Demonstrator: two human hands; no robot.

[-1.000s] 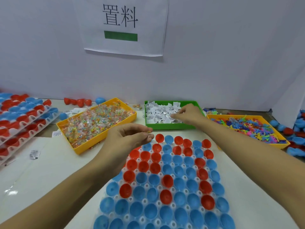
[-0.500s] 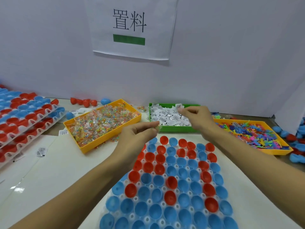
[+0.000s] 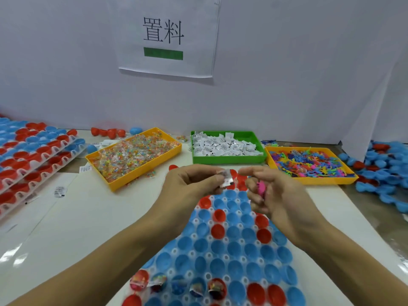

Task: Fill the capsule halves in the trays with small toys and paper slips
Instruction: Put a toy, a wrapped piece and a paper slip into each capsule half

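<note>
Capsule halves (image 3: 223,246), red and blue, sit in a white tray (image 3: 226,239) on the counter (image 3: 88,217).
The left hand (image 3: 189,186) pinches a paper slip (image 3: 227,178) above the tray. The right hand (image 3: 276,193) curls around a pink toy (image 3: 261,187). Five near cups hold toys. Behind are bins of candy (image 3: 134,157), slips (image 3: 227,149) and toys (image 3: 309,164).
</note>
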